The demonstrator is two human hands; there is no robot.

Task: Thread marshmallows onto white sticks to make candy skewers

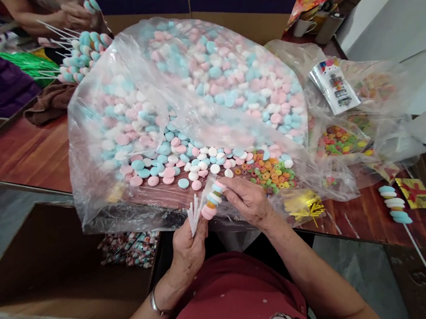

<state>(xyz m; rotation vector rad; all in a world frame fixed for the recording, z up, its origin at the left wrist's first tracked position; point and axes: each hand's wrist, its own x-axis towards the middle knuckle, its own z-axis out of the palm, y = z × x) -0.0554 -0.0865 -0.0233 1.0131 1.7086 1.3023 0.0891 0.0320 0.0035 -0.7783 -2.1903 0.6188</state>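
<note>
My left hand [188,246] is closed around several white sticks [194,213] and the lower end of a candy skewer [213,199]. Pink, white, blue and orange pieces are threaded in a row on that skewer. The fingers of my right hand [248,196] pinch its upper end, at a pink piece. Just beyond both hands, loose pink, white and blue candies [168,173] spill from a big see-through plastic bag [86,150]. Small ring-shaped candies [272,172] in orange, green and yellow lie beside my right hand.
A finished-looking candy skewer [395,206] rests at the right by a gold packet [416,193]. Gold ties [305,207] lie near the table's front edge. An open cardboard box [67,273] stands lower left. Another person's hands [78,15] hold candy near piled skewers [84,56].
</note>
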